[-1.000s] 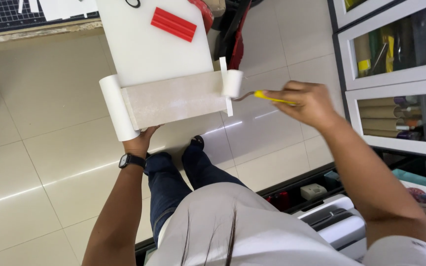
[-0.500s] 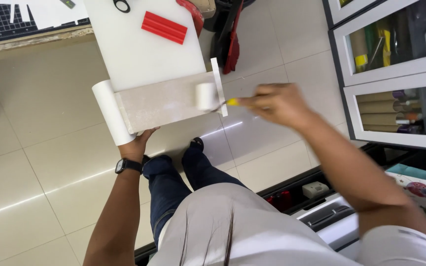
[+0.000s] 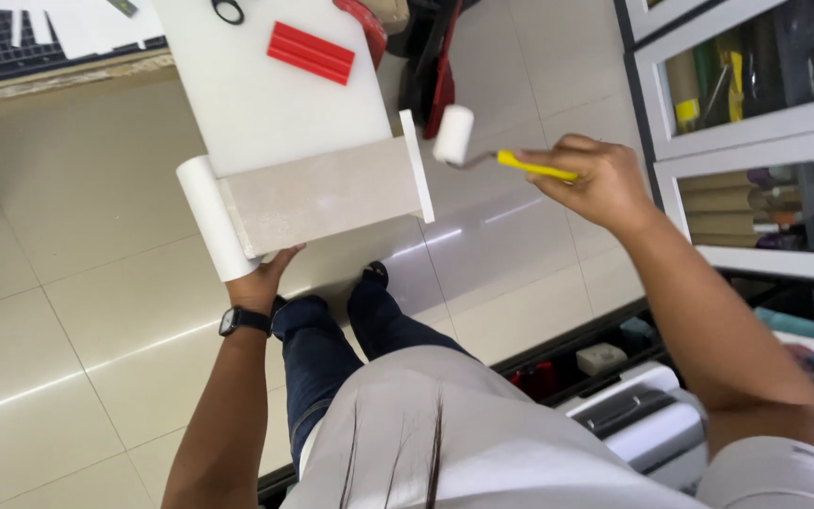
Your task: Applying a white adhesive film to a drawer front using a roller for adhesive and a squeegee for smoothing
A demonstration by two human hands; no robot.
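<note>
- Nearest to the person, the left hand (image 3: 261, 278), a black watch (image 3: 242, 321) on its wrist, presses against the near edge of a beige rectangular sheet (image 3: 322, 193); the fingers lie curled at that edge, seemingly pinning it so it cannot slide, though whether they pinch it or only press I cannot tell.
- That sheet lies flat across the near end of a white rectangular board (image 3: 266, 104), its surface matt, smooth and faintly mottled.
- At the sheet's left edge a white roll of backing material (image 3: 211, 217) curls off past the board's corner, apparently peeled aside to free the sheet.
- Along the sheet's right edge a narrow white strip (image 3: 416, 165) stands as a stop or rim.
- The right hand (image 3: 591, 179) is closed around the yellow handle of a small white-headed roller (image 3: 454, 135), held in the air just beyond the board's right edge, clear of the sheet.
- Farther up the board lies a red ribbed rectangular block (image 3: 311, 53), and at the far edge the black handles of scissors (image 3: 228, 9).
- Glass-fronted cabinets (image 3: 756, 113) stand to the right, over a pale tiled floor (image 3: 77, 283).
</note>
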